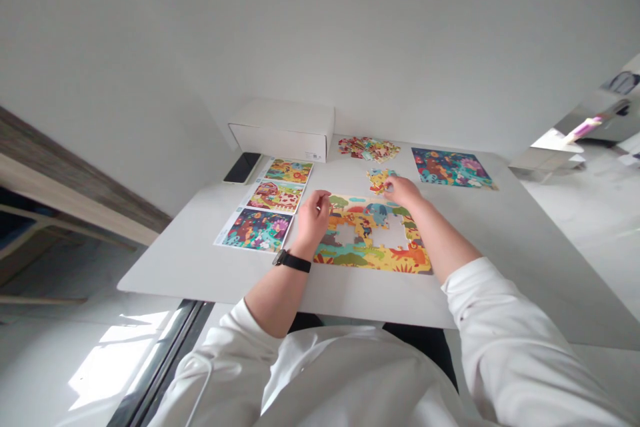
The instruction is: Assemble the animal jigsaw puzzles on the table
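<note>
A: Start at the left. What lies there?
B: A flat black rectangular phone (pixel 243 168) on the white tabletop (pixel 165 273). Beside it are white paper sheets printed with three colourful pictures (pixel 257 229), one above another in a column slanting away to the right. A plain white cardboard box (pixel 281 141) stands behind.

A: And the left hand (pixel 316 212)?
B: It's at the upper left corner of the yellow, partly assembled jigsaw puzzle (pixel 370 258), fingers curled, a black-banded watch (pixel 293 260) on the wrist. I can't tell whether it grips anything.

A: How does that puzzle lie?
B: Flat on the table, in front of the person. Its long axis runs left to right, roughly along the near table edge, its right end slightly nearer. The picture's top points away: the blue elephant (pixel 378 213) is upright along the far side, the orange lion (pixel 416 253) near the lower right. Two gaps show white, the larger on the right.

A: Beyond it?
B: A heap of loose red-and-yellow pieces (pixel 369 149) near the wall, and, closer, a small yellow cluster of pieces (pixel 377 177).

A: The right hand (pixel 401 189)?
B: Its fingertips are at that cluster's right side; whether one is pinched, I can't tell. Farther right lies a dark blue rectangular puzzle (pixel 453 167), also longest left to right.
</note>
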